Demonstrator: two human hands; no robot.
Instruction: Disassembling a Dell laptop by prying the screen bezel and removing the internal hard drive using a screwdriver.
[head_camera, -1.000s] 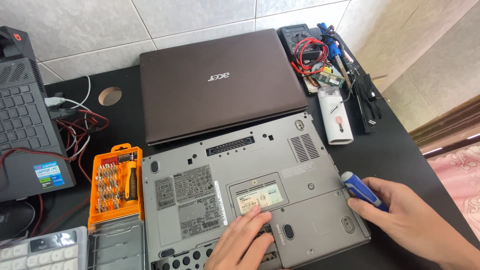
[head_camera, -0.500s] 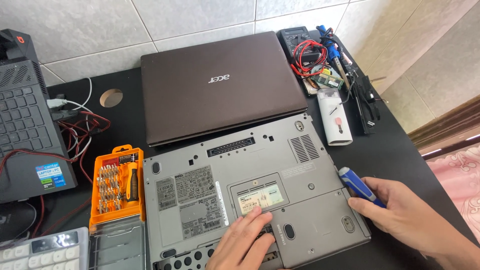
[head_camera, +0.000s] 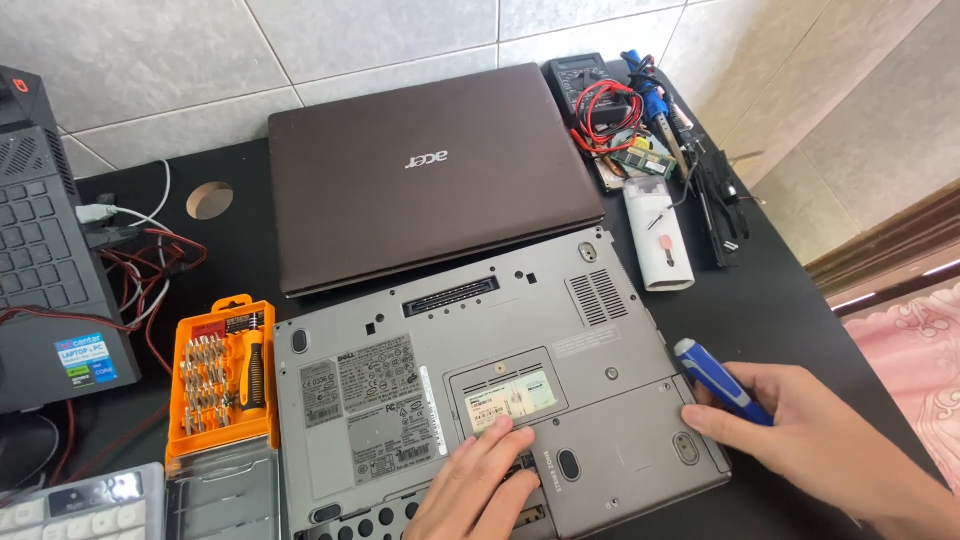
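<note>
Grey laptop (head_camera: 480, 370) lies upside down on the black desk (head_camera: 800, 300), just in front of a closed brown laptop (head_camera: 430, 170). Left hand (head_camera: 480, 485) rests flat, fingers spread, on its underside near the front edge. Right hand (head_camera: 810, 440) grips a blue-handled screwdriver (head_camera: 722, 380) at the laptop's right edge. An orange bit set (head_camera: 222, 375) sits just beside it on the left.

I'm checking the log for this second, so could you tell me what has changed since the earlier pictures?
Very little. The right hand still holds the blue screwdriver at the upturned grey laptop, and the left hand stays flat on its underside. The brown laptop and orange bit set have not moved.
</note>
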